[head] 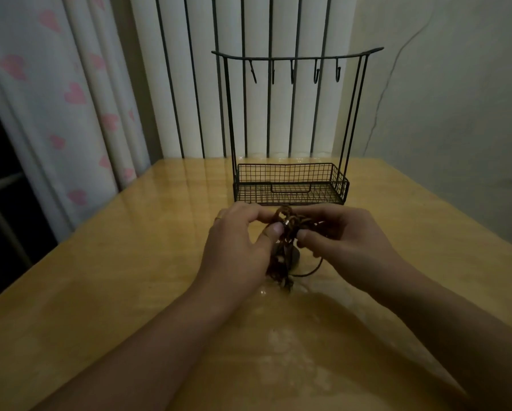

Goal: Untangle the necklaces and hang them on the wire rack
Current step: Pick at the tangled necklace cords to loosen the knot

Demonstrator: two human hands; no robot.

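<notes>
Two bare forearms reach in from the near edge of the table [100, 262], a glossy yellow-wood top, and meet over its middle. Between them, the left hand [237, 244] and the right hand [342, 235] hold a tangled bunch of necklaces [284, 247], dark brown cords knotted together. Thumb and forefinger of the left hand pinch the top of the bunch, with the thumbnail facing the camera and a ring [218, 218] showing on one finger. Fingers of the right hand curl round the cords from the other side, thumb pressed to the knot. Most of the bunch hangs down between the two hands to the tabletop, where its lower ends lie. One thin dark cord loops out below the right hand and rests on the wood.

Just beyond the hands, toward the far edge of the table, stands the wire rack [290, 185], black, with a mesh basket at its base and tall uprights carrying a top bar. Five hooks [293, 73] hang from that bar, all bare. Behind the table are pale vertical slats, and at the left a curtain [71, 93] printed with pink hearts.
</notes>
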